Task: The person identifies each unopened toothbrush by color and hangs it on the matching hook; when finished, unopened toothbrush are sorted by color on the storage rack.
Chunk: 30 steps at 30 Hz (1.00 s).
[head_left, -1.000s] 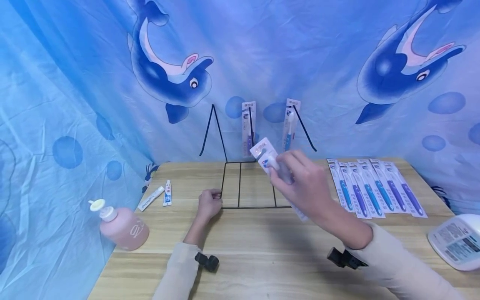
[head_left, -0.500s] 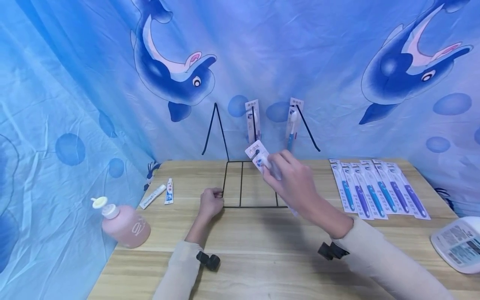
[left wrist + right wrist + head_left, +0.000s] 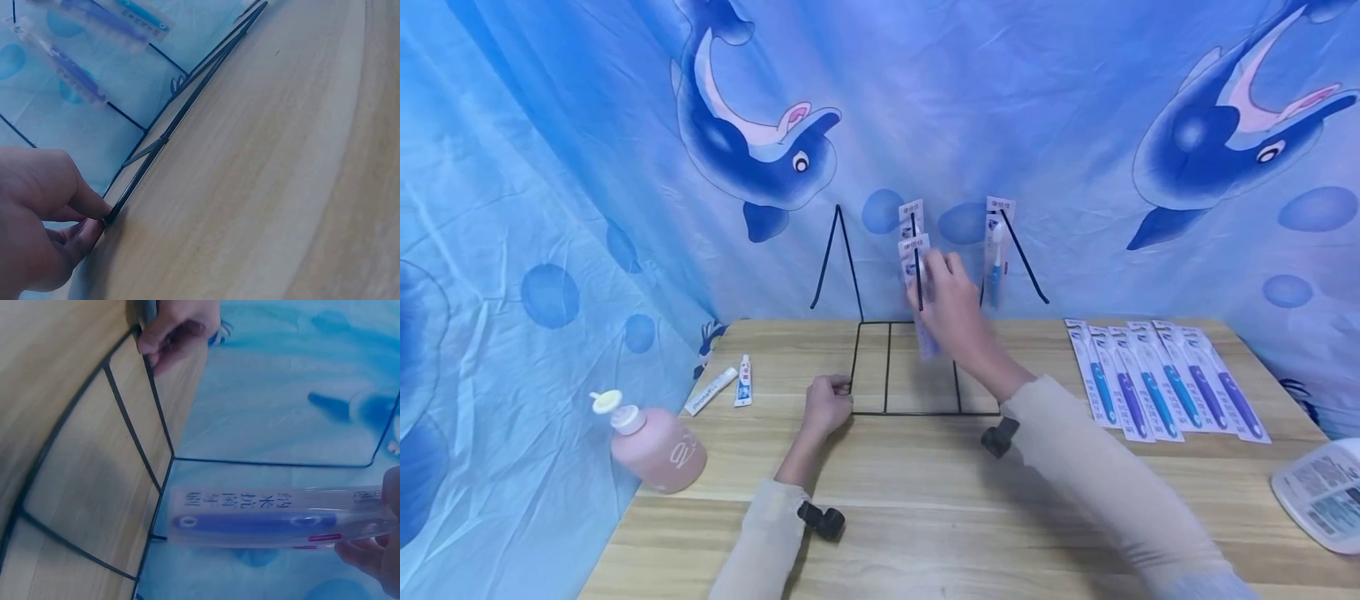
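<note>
Right hand (image 3: 946,298) pinches a purple toothbrush in a clear blister pack (image 3: 269,520), raised against the middle hook of the black wire display rack (image 3: 917,275), just below a pack already hanging. Left hand (image 3: 827,404), fingers curled, grips the rack's front left base corner on the light wooden table (image 3: 925,500). Right of the raised hand, a row of packaged toothbrushes (image 3: 1165,379) lies flat.

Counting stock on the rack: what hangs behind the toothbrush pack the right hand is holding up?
Behind the held toothbrush pack another pack hangs on the wire rack; only its top card shows. The right hand and the held pack cover the rest, so its colour cannot be seen.
</note>
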{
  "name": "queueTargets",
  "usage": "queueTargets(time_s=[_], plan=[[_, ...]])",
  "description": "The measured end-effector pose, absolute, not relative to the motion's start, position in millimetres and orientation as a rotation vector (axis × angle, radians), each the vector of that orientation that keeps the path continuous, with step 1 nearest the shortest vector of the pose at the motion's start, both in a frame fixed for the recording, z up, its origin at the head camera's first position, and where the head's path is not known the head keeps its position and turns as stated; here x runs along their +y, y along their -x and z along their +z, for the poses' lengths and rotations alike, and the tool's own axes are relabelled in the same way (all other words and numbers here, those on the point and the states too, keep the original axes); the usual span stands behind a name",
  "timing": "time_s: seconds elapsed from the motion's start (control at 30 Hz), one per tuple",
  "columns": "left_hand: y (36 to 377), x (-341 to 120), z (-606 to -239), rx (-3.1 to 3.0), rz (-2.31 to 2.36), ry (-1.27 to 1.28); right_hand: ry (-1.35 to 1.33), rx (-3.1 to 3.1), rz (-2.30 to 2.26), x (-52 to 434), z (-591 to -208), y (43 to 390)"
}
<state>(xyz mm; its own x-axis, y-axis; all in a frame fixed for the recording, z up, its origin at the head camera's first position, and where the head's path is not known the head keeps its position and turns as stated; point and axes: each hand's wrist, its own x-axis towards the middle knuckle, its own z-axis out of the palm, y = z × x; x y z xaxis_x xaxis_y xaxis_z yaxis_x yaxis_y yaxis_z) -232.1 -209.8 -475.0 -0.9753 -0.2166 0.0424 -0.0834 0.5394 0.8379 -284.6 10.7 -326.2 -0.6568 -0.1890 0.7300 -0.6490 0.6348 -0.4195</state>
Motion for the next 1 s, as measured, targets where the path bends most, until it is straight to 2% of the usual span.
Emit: queueTargets(time_s=[0.23, 0.53, 1.0], plan=[[233, -208, -474, -2.629, -1.438, -0.266, -0.551, -2.206, 0.961, -3, -325, 319], [233, -207, -477, -2.611, -1.459, -0.243, -0.463, -2.250, 1.001, -12, -321, 345], [232, -210, -477, -2.620, -1.460, -0.245, -0.464, -2.268, 1.079, -11, -322, 355]])
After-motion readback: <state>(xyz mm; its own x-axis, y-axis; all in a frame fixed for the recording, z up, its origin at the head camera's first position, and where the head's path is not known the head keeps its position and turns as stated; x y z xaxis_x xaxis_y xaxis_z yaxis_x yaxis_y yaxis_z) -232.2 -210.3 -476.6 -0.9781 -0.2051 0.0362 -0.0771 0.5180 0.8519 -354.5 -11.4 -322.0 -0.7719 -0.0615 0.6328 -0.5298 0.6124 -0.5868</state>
